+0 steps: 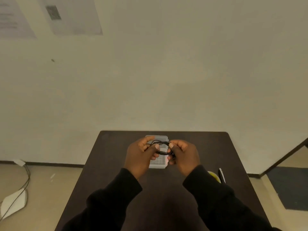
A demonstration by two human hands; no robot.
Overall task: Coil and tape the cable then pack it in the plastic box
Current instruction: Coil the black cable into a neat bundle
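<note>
1. Black cable (161, 148), bunched in loops, is held in the air just above the plastic box (158, 164).
2. Left hand (141, 155) pinches the coil's left end, thumb over the strands.
3. Right hand (183, 155) pinches the right end, fingers closed on the cable.
4. Box is clear, lies flat on the dark table (116, 164), partly hidden behind both hands.
5. Right of the box, nearer the person: yellow tape roll (214, 176), mostly hidden by the right sleeve, and scissors (222, 175) beside it.
</note>
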